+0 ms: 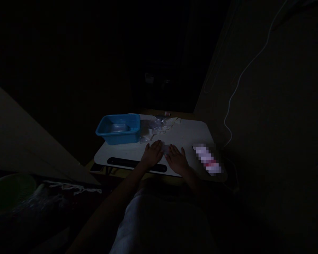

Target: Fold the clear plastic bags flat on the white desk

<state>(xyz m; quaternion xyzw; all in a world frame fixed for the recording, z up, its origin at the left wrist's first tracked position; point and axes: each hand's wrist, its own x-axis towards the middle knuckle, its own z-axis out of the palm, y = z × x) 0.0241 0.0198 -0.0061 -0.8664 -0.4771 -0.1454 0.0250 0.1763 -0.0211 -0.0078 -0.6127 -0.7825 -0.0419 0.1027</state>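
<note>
A small, pale, translucent piece (164, 148), perhaps plastic film, lies on the white table (193, 132) between my two hands. My left hand (153, 154) rests over its left side, palm down, with the fingers stretched out. From the right, my right hand (177, 159) touches its other side, fingers also extended and the thumb apart. Dim light hides what the piece is exactly. Just beyond my hands is a crumpled heap of clear plastic bags and whitish scraps (155, 127).
A blue plastic basin (119, 134) stands at the table's left, with something pale inside. To the right lies a lit phone (208, 160), its screen blurred. A dark slot (136, 164) runs along the near edge. A white cable (238, 84) hangs at the right wall.
</note>
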